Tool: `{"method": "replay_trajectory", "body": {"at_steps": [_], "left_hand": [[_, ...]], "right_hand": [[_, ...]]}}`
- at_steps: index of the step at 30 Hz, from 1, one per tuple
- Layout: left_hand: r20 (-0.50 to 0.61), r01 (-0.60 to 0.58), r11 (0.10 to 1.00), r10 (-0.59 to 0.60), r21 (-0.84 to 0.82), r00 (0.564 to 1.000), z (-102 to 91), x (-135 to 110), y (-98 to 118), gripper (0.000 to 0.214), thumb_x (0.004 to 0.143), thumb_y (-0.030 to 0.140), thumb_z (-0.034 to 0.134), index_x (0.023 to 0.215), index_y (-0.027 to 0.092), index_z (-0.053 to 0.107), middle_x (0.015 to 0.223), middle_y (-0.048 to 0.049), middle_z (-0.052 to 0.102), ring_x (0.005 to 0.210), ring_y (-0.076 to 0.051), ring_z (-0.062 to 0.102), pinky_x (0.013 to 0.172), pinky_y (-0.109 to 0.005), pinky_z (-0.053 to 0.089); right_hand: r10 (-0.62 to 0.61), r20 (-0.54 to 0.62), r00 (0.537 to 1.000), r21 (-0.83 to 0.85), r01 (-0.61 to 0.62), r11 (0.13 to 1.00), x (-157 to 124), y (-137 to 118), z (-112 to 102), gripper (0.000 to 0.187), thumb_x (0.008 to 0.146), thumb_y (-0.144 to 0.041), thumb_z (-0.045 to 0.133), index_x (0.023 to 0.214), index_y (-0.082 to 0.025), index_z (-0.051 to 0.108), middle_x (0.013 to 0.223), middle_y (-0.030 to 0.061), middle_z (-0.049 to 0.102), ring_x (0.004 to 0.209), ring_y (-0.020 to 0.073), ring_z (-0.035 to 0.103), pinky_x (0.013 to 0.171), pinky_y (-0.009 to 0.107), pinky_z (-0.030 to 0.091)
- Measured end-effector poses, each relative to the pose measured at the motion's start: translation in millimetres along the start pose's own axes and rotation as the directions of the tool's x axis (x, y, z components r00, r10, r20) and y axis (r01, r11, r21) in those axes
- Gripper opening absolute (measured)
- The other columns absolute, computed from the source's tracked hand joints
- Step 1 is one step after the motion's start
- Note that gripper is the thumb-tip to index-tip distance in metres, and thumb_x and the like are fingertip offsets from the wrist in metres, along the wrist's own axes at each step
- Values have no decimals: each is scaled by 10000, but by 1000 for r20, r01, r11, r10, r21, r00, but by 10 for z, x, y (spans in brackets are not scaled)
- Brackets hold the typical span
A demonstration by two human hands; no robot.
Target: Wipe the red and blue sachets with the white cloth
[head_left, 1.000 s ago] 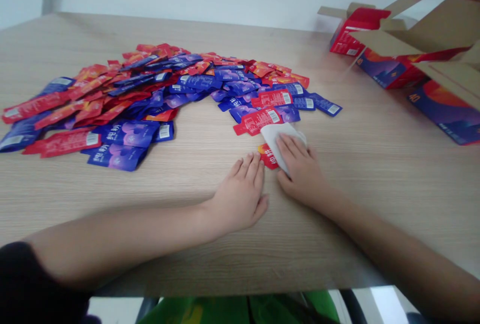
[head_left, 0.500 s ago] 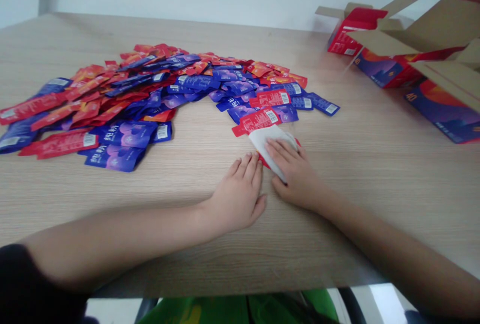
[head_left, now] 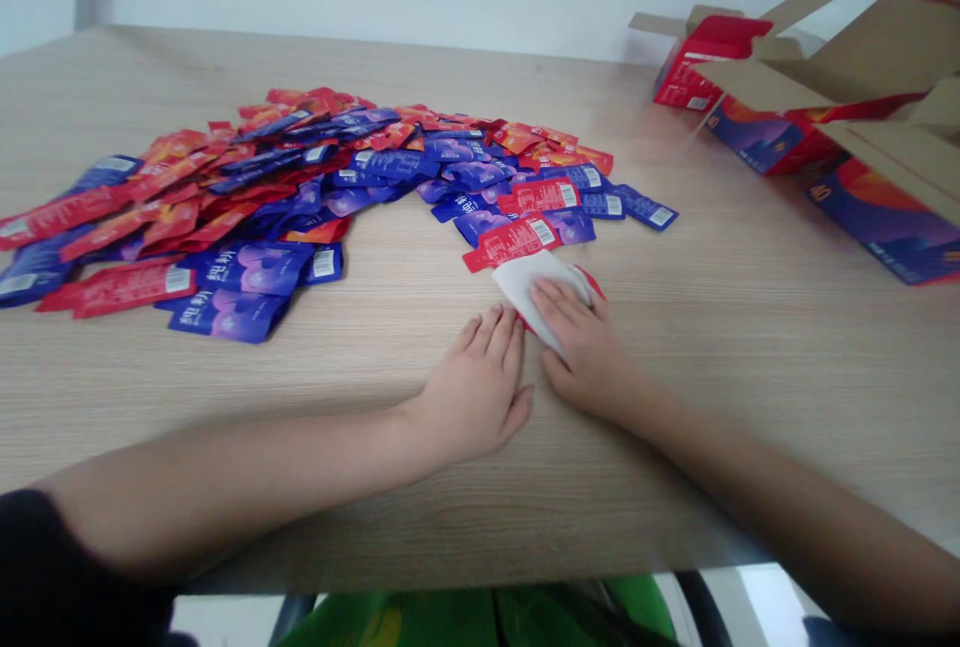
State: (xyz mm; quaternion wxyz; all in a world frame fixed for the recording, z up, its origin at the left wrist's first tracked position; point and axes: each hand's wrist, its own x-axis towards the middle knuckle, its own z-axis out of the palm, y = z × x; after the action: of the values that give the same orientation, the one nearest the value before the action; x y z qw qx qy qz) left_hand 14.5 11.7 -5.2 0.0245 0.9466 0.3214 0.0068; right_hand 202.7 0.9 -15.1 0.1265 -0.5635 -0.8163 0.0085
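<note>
My right hand (head_left: 577,347) presses a white wipe (head_left: 531,292) flat against a red sachet (head_left: 594,282), which shows only at the wipe's edges. Just left of it, my left hand (head_left: 476,377) rests flat and empty on the wooden table (head_left: 712,357), its fingertips close to the wipe. Beyond my hands lies a wide spread of red and blue-purple sachets (head_left: 330,182). The nearest of these, a red sachet (head_left: 511,243), lies just above the wipe.
An opened cardboard carton (head_left: 847,57) stands at the table's far right, with a red box (head_left: 697,62) and printed blue-purple packaging (head_left: 885,217) around it. Something green (head_left: 480,622) shows below the table's near edge.
My right hand has slid left with the wipe, which now covers most of the red sachet that showed beside it earlier. My left hand has barely moved.
</note>
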Motion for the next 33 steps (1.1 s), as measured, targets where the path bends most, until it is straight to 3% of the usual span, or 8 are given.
{"method": "replay_trajectory", "body": {"at_steps": [3,8,10,17,23,25,31,33], "left_hand": [[-9,-2,1000,2,0,1000,3,-3,-4,667,929,402,367,1418,-52,379,1497,-287,358,1421,-385,304,1151,-499,268],[20,2,1000,-2,2,1000,1,-8,-7,695,925,394,375,1452,-56,321,1537,-292,263,1433,-400,263,1153,-500,266],[24,3,1000,-3,0,1000,1,-8,-7,697,926,397,371,1454,-55,318,1539,-290,260,1435,-399,257,1156,-499,261],[16,0,1000,0,-2,1000,4,-10,-6,683,928,403,365,1427,-62,360,1507,-294,332,1429,-394,281,1157,-501,256],[25,2,1000,-2,1,1000,-6,-7,-5,695,931,403,370,1455,-50,316,1544,-281,255,1441,-386,252,1156,-497,262],[28,5,1000,-5,1,1000,-9,-9,-3,693,932,402,371,1455,-50,318,1543,-281,257,1440,-386,255,1158,-496,261],[13,-3,1000,3,-2,1000,-15,-9,-2,663,934,396,358,1420,-53,382,1498,-288,356,1427,-387,287,1158,-498,261],[16,-4,1000,4,0,1000,-12,-9,-4,668,932,397,360,1423,-56,376,1498,-290,355,1425,-391,290,1156,-499,267]], "right_hand": [[-65,21,998,34,64,997,3,-40,-30,667,780,-202,452,1435,-82,417,1537,120,382,1421,243,323,1159,454,224],[201,-51,978,-18,-202,979,35,345,-79,636,814,-256,441,1431,-103,416,1517,139,411,1386,306,371,1086,550,303],[233,-63,970,-34,-236,971,36,375,-59,642,822,-257,432,1438,-83,399,1524,153,394,1394,317,351,1072,563,314],[-38,46,998,11,37,999,11,-40,-51,668,790,-232,460,1442,-100,406,1550,115,363,1421,272,309,1133,477,245],[192,-49,980,-14,-193,981,49,340,-90,631,822,-270,437,1432,-109,415,1518,135,412,1388,290,368,1084,516,304],[216,-67,974,-23,-218,976,50,350,-64,631,824,-271,440,1428,-91,414,1514,152,412,1387,307,363,1075,533,309],[-33,21,999,87,31,996,13,-54,-40,658,773,-218,466,1419,-97,438,1535,115,388,1417,260,315,1141,472,243],[-28,34,999,123,24,992,16,-19,-76,663,772,-220,468,1426,-113,434,1528,100,403,1410,244,332,1148,457,243]]}}
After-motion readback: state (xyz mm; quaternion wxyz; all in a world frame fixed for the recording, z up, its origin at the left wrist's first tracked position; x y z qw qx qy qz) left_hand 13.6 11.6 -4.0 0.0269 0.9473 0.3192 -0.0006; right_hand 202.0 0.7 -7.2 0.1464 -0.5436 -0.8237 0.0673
